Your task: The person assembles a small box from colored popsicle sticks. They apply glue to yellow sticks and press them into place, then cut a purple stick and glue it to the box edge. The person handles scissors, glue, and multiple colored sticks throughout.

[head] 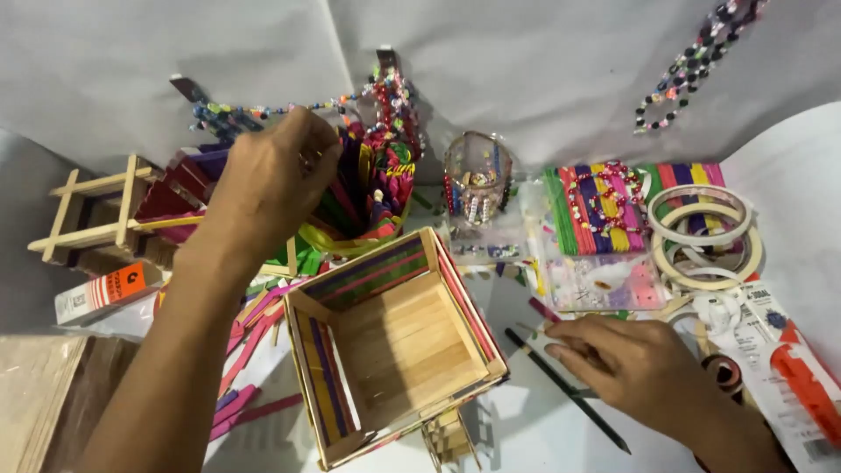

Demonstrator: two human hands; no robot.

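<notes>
Your left hand (276,171) closes its grip among the coloured sticks (368,188) behind the stick box (394,337). Right hand (635,363) lies flat, grip empty, touching the black pencil (565,390), which runs diagonally under it.

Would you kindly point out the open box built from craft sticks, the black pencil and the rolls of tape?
craft-stick box (412,337), head view, on its bare wooden floor.
black pencil (561,385), head view, on the middle of its shaft.
rolls of tape (701,229), head view, on the upper roll's rim.
</notes>
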